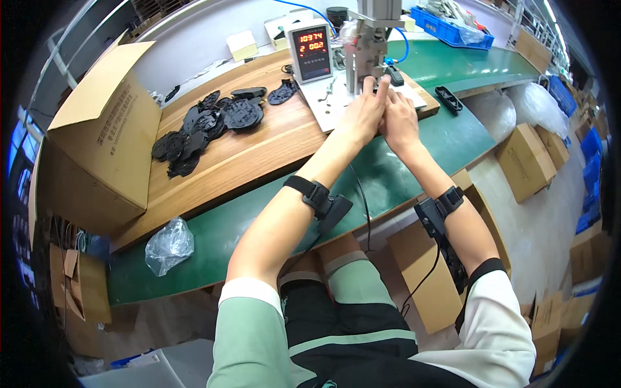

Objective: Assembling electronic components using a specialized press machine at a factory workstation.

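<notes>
Both my hands are together under the head of a metal bench press [370, 55], at the front of its white base plate [328, 116]. My left hand [362, 115] has its fingers bent inward and its thumb side up against the press. My right hand [400, 121] is right beside it, fingers curled. Whatever they grip is hidden behind the fingers. A small black plastic part [394, 76] lies just behind my right hand. Farther right, a black oblong plastic shell [448, 100] rests on the green bench top.
A display box [312, 52] with red digits stands left of the press. Several black plastic pieces [242, 113] lie heaped on the wooden board [259, 150]. An open cardboard box [107, 139] stands at left; a clear plastic bag [169, 247] lies near the front edge. A blue tray [453, 31] sits behind.
</notes>
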### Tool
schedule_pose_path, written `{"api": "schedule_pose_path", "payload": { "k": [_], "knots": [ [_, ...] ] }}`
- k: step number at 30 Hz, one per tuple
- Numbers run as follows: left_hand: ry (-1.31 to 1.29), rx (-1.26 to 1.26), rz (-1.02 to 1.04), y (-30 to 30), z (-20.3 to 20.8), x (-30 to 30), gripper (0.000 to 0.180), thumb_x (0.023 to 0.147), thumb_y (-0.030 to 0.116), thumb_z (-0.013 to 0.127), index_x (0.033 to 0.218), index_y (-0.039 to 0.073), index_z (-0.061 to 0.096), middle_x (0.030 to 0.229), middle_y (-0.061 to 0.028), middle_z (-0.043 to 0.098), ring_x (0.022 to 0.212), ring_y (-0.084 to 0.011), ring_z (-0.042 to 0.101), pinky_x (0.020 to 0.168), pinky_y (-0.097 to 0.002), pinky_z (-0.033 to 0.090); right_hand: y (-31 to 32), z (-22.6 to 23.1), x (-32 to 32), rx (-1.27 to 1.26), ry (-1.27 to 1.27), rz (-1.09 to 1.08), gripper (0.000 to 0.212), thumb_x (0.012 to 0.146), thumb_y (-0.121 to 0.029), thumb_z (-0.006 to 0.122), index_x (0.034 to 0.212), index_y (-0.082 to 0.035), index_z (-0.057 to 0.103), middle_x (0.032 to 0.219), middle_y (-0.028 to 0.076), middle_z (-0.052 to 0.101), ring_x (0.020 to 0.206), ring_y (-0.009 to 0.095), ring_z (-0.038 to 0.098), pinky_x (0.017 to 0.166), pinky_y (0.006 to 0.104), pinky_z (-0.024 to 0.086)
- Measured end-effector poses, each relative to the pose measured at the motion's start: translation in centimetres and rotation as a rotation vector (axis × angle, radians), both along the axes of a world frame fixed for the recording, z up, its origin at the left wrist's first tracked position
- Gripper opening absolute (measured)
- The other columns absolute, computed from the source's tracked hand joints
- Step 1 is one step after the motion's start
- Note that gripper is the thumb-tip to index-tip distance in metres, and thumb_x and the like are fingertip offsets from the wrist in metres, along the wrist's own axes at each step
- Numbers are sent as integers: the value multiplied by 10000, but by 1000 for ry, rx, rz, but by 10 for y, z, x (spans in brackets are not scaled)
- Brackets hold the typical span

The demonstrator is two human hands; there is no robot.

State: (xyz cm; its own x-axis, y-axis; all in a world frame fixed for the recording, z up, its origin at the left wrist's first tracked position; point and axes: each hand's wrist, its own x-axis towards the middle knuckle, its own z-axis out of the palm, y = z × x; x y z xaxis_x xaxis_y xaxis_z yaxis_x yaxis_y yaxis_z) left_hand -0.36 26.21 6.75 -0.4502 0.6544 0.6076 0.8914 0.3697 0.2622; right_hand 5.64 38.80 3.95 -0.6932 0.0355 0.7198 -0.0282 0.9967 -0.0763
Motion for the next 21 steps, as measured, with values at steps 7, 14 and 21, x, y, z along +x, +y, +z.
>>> {"api": "schedule_pose_path", "payload": {
  "k": [7, 14, 21],
  "knots": [
    [92, 225, 277, -124, -8, -49, 420, 849, -28, 602, 1258, -9, 511, 1230, -257, 579, 1095, -423, 615, 962, -492, 512, 5, 16, 1, -115, -41, 72, 277, 751, 10, 759, 1012, -74, 718, 1040, 104, 684, 1063, 334, 662, 938, 458, 536],
    [42, -167, 745, -234, -52, -89, 525, 836, 21, 653, 1355, 65, 583, 1422, -171, 566, 1476, -359, 416, 1261, -655, 170, 7, 19, -1, -88, -129, 87, 308, 764, -30, 750, 1068, -77, 731, 1097, 93, 690, 1114, 322, 663, 954, 449, 547],
    [524, 215, 594, -222, -29, -56, 339, 856, -32, 680, 1173, 88, 684, 1105, -84, 693, 1088, -257, 664, 1131, -498, 418, 7, 20, 3, -69, -115, 81, 281, 767, -50, 732, 1047, -75, 738, 1071, 103, 689, 1051, 339, 680, 910, 453, 556]
  ]
}}
